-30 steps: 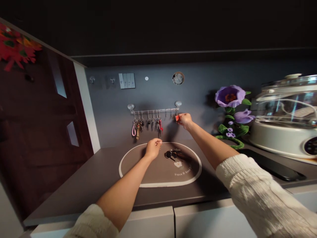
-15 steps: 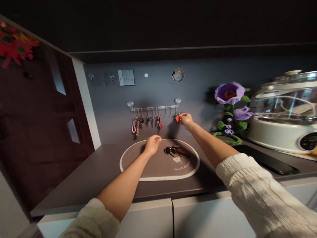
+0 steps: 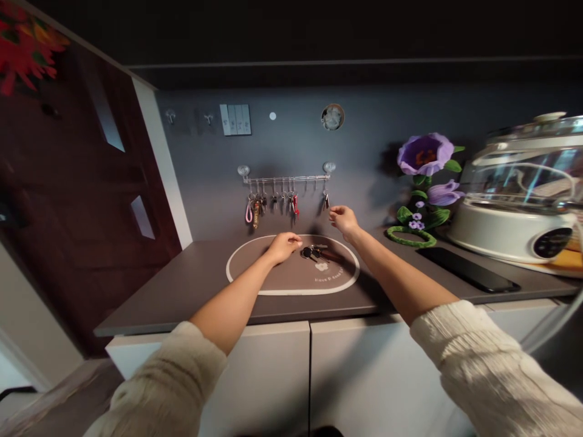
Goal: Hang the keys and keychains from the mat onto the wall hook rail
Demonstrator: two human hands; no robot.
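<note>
The right hand (image 3: 345, 221) slips back from the keys (image 3: 326, 201), hooked beside it to dangle freely, left hand (image 3: 284, 247) likewise loosely closed, nothing visibly gripped.

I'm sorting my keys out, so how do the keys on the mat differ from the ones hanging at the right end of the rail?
The mat keys lie on the mat, while the hanging keys dangle from the rail. The mat keys are spread out, with a round black fob; the hanging keys form a narrow bunch pointing down. Both look partly dark, and neither is held.
</note>
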